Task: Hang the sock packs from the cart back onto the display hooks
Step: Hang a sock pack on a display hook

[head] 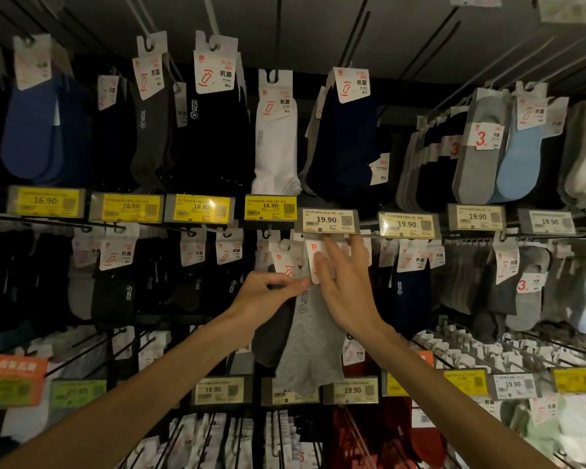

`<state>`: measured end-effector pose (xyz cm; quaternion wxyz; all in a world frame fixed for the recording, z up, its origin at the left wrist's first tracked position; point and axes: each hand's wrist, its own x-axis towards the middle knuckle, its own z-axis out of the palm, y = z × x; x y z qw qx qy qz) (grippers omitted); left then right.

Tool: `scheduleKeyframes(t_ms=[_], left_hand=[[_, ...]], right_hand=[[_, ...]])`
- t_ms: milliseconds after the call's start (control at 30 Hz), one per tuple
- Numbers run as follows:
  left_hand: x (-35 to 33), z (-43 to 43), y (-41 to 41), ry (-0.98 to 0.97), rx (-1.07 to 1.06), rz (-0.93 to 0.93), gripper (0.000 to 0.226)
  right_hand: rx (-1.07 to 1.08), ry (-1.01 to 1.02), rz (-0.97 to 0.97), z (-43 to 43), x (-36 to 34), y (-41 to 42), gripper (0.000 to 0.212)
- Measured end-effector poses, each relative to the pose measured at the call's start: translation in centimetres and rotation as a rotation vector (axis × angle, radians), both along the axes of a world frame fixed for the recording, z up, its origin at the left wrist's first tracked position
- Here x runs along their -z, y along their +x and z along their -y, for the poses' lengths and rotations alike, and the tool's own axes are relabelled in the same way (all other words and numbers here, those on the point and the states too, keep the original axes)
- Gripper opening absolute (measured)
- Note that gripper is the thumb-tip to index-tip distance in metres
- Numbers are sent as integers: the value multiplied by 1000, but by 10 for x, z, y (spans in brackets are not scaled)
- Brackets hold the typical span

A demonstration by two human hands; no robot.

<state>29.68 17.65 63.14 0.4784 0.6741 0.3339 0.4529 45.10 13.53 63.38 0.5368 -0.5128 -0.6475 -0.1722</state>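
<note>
One sock pack point(310, 340) between left hand point(264, 296), right hand point(349, 292)

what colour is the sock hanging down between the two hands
The sock is light grey; clearest in the head view.
</note>
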Motion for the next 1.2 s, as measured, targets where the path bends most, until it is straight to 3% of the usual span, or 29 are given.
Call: scheduleKeyframes(t_ms=[133, 400, 633, 733, 867, 1033, 1200], left_hand=[[1, -2, 1, -3, 1, 8, 12], [4, -3, 1, 30, -9, 13, 10], [5, -1, 3, 61, 10, 19, 9], [5, -1, 2, 53, 16, 32, 11], [3, -1, 0, 43, 14, 36, 13], [2, -3, 1, 13, -24, 12, 12], [3, -5, 1, -16, -18, 2, 13]], right_hand=[[218, -47, 227, -3, -1, -5, 52], [316, -149, 278, -4, -6, -8, 62], [341, -82, 330, -1, -6, -7, 58], [168, -62, 210, -3, -5, -5, 51], [-137, 41, -98, -8, -10, 0, 31], [-329, -21, -692, -19, -35, 2, 32], [-355, -128, -717, -24, -56, 9, 18]])
